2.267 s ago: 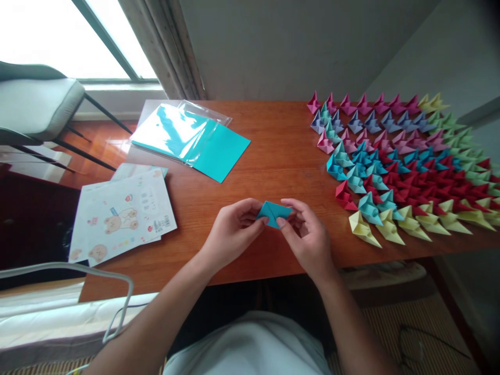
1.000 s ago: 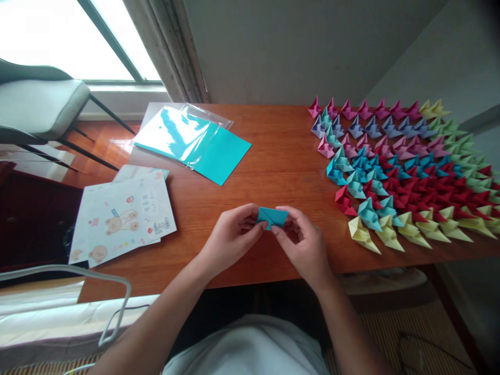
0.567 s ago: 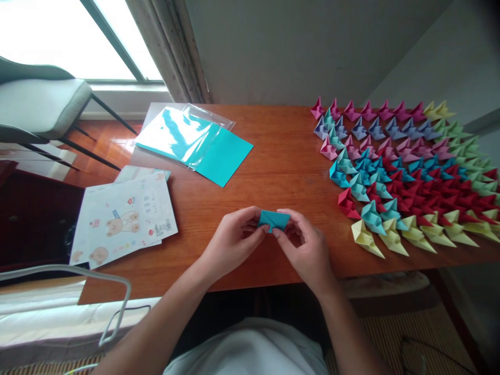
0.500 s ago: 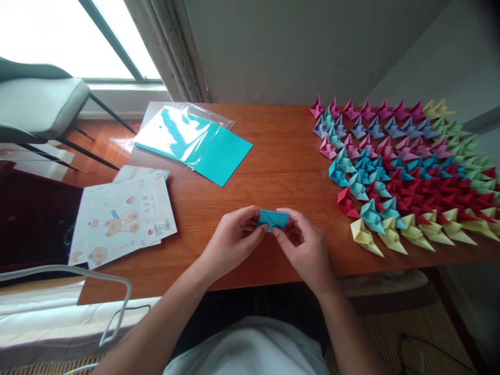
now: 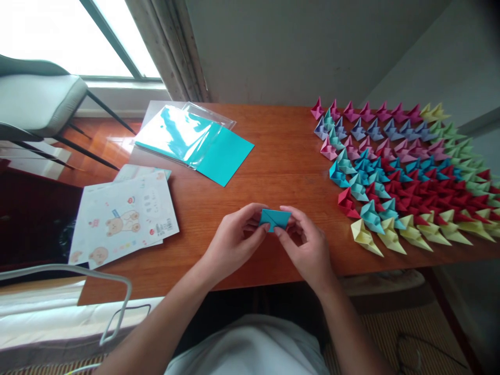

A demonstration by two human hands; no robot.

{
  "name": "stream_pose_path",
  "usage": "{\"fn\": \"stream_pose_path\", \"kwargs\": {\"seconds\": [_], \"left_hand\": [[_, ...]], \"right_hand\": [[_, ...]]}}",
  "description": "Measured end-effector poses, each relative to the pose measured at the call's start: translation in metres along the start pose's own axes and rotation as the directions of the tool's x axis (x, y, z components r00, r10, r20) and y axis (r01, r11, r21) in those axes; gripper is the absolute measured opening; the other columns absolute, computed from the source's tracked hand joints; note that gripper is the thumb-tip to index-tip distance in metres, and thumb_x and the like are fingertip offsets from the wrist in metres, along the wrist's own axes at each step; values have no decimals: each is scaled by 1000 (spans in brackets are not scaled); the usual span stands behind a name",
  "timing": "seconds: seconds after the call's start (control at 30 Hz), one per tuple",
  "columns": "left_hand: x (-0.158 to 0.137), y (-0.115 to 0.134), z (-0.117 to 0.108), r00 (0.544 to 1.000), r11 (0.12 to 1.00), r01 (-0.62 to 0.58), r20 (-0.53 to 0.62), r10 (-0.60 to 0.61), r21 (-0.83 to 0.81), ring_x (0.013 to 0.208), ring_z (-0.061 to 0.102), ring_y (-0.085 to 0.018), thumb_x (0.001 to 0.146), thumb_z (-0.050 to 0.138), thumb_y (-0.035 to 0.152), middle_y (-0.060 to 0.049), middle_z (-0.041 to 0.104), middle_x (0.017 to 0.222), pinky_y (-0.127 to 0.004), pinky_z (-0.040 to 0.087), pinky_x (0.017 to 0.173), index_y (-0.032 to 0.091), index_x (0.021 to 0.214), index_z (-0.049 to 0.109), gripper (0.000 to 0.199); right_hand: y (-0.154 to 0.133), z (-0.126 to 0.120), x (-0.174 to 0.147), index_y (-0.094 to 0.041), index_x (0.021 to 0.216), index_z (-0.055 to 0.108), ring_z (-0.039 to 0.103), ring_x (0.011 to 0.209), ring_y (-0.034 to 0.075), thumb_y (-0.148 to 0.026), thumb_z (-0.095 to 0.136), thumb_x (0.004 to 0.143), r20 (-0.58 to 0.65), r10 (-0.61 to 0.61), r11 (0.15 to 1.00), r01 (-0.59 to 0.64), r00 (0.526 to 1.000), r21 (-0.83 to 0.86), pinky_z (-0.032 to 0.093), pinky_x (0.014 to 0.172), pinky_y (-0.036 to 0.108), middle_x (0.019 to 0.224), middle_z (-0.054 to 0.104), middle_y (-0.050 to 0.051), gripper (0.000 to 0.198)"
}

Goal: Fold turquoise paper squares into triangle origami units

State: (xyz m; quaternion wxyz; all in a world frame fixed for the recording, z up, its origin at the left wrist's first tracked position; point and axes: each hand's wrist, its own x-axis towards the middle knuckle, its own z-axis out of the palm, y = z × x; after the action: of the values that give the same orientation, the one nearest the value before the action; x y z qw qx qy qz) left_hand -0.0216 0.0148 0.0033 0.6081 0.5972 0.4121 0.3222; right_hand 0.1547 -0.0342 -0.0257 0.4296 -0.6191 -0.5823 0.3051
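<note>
A small folded piece of blue paper [image 5: 275, 219], a creased rectangle with a diagonal line across its face, is held above the near part of the table. My left hand [image 5: 240, 237] pinches its left end, thumb on the front face and fingers behind. At the right end, my right hand [image 5: 307, 242] grips it in the same way, thumb in front. The fingertips behind the paper are hidden.
Rows of folded paper shapes [image 5: 414, 192] in several colours cover the table's right side. Turquoise paper sheets [image 5: 230, 156] lie partly in a clear plastic sleeve [image 5: 172, 133] at the back left. Bear-printed sheets [image 5: 128, 219] lie nearer. A chair [image 5: 47, 104] stands beyond.
Almost nothing differs. Both hands and the folded paper appear very slightly further right, and the whole view has shifted a little. The grip on the paper is the same.
</note>
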Motion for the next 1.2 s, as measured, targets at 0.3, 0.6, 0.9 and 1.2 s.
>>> {"fn": "stream_pose_path", "kwargs": {"seconds": [0.3,0.6,0.9,1.2], "left_hand": [[1,2,0,1000,1000,-8,10,8,11,84,68,-16,94,60,25,-4,69,92,-23,55,75,18,105,62,13],[1,0,-2,991,952,-106,-47,125,287,77,63,-15,91,59,16,-2,66,83,-25,51,70,17,90,64,5],[2,-6,-1,935,763,-273,-27,355,586,95,65,-18,86,55,3,-4,70,103,-30,53,85,21,103,68,28],[2,-11,-1,883,637,-379,56,467,672,96,65,-17,91,54,4,-3,72,105,-30,53,87,21,103,68,25]], "right_hand": [[7,4,-1,-29,125,63,71,90,20,-30,69,89,-38,20,996,-17,999,91,59,83,35,105,72,5,37],[-2,-6,4,-24,96,69,68,87,18,-20,67,91,0,-78,989,78,997,127,58,78,32,93,70,3,7],[-6,-14,8,-25,104,71,68,93,17,-2,59,91,-19,-401,905,392,916,-167,56,83,31,98,71,5,29],[2,-18,7,-21,111,70,66,97,20,1,60,90,77,-513,798,508,855,-325,56,88,35,103,71,9,33]]}}
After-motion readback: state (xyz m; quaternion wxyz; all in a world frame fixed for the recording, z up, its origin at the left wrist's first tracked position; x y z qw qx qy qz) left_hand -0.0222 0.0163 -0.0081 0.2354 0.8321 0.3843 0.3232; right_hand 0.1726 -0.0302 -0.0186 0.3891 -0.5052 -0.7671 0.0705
